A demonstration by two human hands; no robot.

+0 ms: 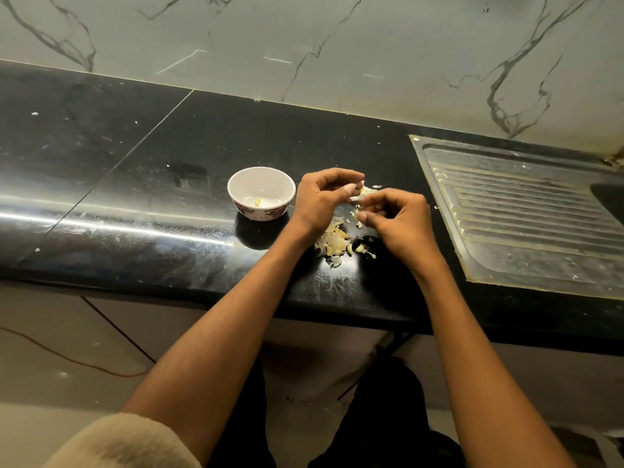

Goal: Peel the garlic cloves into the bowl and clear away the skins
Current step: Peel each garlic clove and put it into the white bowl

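A small white bowl (261, 190) with a flowered outside stands on the black counter, with one peeled clove (258, 201) inside. Just right of it my left hand (320, 201) pinches a garlic clove (362, 193) between thumb and fingers. My right hand (398, 221) meets it from the right, its fingertips pinching the clove's papery skin. Below the two hands lies a heap of garlic skins and cloves (334, 243) on the counter.
The black stone counter (135, 184) runs left to right, its front edge near my forearms. A steel sink drainboard (526, 214) is set into it at the right. A marble-look wall (304, 35) backs the counter. An orange cable (67, 359) lies on the floor below.
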